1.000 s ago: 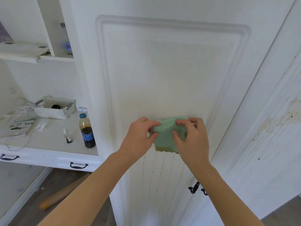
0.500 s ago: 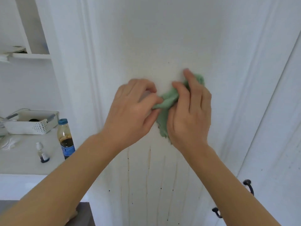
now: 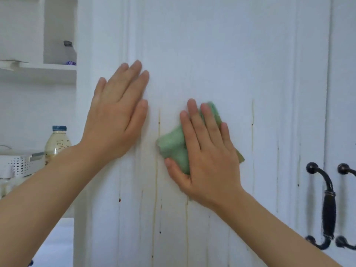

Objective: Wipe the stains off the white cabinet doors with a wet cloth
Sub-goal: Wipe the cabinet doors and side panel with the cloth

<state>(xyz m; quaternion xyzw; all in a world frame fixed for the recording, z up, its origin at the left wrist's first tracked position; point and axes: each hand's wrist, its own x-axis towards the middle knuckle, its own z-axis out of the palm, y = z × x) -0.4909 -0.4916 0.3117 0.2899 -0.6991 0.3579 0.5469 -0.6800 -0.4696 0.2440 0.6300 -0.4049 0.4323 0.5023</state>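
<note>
1. White cabinet doors fill the view; the nearer cabinet door [image 3: 221, 54] is streaked with thin brownish drip stains [image 3: 159, 124] running down its lower part.
2. A green cloth [image 3: 173, 145] is pressed flat against this door by the right hand [image 3: 208, 151], fingers straight and spread over it, not curled round it.
3. The left hand [image 3: 117, 116] is laid flat on the door left of the cloth, fingers extended, nothing grasped.
4. Two dark curved handles [image 3: 327, 205] are seen at the door's right edge.
5. At the left, a capped bottle [image 3: 57, 143] stands on the counter beside a white perforated basket [image 3: 21, 164]; another bottle [image 3: 69, 53] is seen on the shelf above.
</note>
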